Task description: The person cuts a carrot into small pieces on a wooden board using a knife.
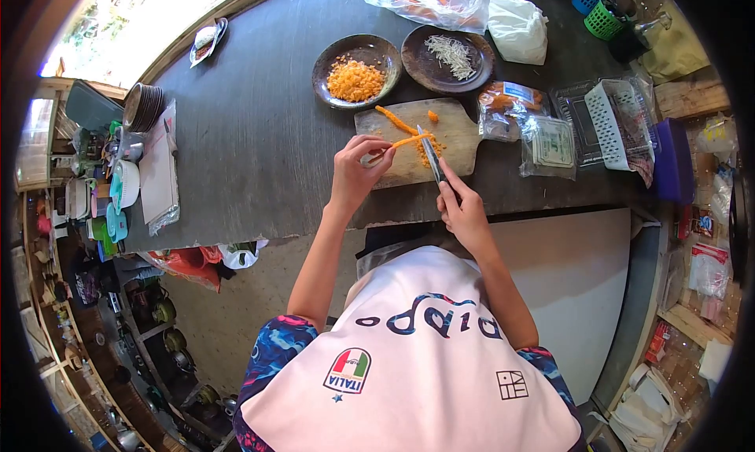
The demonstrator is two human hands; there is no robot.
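My left hand [355, 170] pinches the near end of a thin orange carrot stick [407, 141], holding it over a wooden cutting board [464, 149]. In my right hand [465, 214] is a knife [432, 158], gripped by its dark handle, its blade lying across the far end of that stick. Small orange bits [425, 159] are scattered around the blade. Another carrot stick [395, 120] and a short orange piece [432, 117] lie toward the board's far edge. Behind the board, a dark plate [320, 79] bears a heap of diced orange pieces [355, 80].
A second dark plate [414, 63] carries white shreds [451, 56]. Plastic bags [517, 29], orange-filled packets [511, 102] and a white basket [617, 126] crowd the table's right side. Stacked bowls [143, 108] and a wrapped board [160, 169] stand at the left.
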